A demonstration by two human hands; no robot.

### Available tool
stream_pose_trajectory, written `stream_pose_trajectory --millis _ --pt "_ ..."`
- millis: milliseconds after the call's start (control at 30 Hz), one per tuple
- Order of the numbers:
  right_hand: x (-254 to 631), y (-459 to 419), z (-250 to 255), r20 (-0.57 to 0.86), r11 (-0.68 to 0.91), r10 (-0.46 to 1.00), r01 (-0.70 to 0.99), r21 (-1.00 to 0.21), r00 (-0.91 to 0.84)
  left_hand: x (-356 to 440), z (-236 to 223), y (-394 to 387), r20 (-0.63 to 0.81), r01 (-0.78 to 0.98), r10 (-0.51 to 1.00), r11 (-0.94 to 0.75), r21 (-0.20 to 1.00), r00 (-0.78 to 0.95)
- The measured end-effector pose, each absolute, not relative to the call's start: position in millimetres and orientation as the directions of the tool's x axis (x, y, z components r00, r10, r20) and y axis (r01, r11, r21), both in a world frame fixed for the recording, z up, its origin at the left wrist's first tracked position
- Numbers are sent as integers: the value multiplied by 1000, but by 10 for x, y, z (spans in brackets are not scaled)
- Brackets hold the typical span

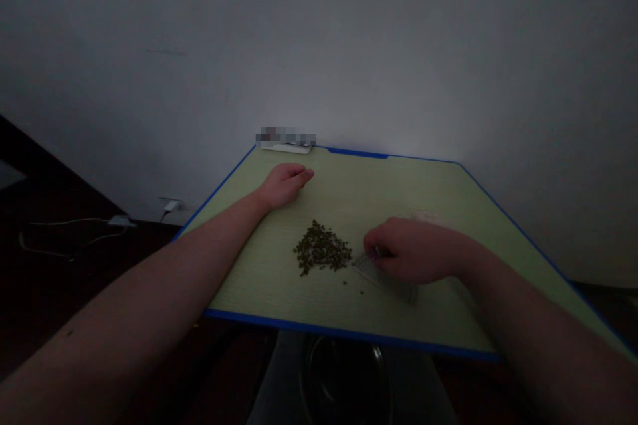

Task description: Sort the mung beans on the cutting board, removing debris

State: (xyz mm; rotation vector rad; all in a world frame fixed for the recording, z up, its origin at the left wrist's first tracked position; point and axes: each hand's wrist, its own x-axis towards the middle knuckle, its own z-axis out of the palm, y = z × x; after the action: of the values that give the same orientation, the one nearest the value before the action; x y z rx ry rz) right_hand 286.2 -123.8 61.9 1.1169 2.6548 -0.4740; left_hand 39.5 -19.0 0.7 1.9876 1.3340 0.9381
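Note:
A loose pile of small greenish-brown beans or seeds (321,249) lies in the middle of the pale green tabletop. Just right of it, my right hand (411,249) pinches a clear see-through plastic piece (383,279), whose left edge reaches the pile's border. Whether that piece is a bag or a container is too dim to tell. Farther back and left of the pile, my left hand (288,184) rests by the tabletop with its fingers curled together, and nothing shows in them. A few stray grains (345,283) lie in front of the pile.
The table (379,182) has a blue rim and stands against a grey wall. A white flat object (286,149), partly blurred out, sits at its back left corner. Below the front edge is a dark round vessel (346,378) with a shiny rim. Cables and a plug (172,206) are at left.

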Motion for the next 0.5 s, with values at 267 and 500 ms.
stream_pose_trajectory --millis 267,500 --pt "2863 -1222 624 -305 659 651 717 -227 -695 404 15 -201 227 527 941 -330 783 253" --pt "2819 -1236 585 -264 682 638 690 -243 -723 409 19 -205 229 523 941 -330 786 250"
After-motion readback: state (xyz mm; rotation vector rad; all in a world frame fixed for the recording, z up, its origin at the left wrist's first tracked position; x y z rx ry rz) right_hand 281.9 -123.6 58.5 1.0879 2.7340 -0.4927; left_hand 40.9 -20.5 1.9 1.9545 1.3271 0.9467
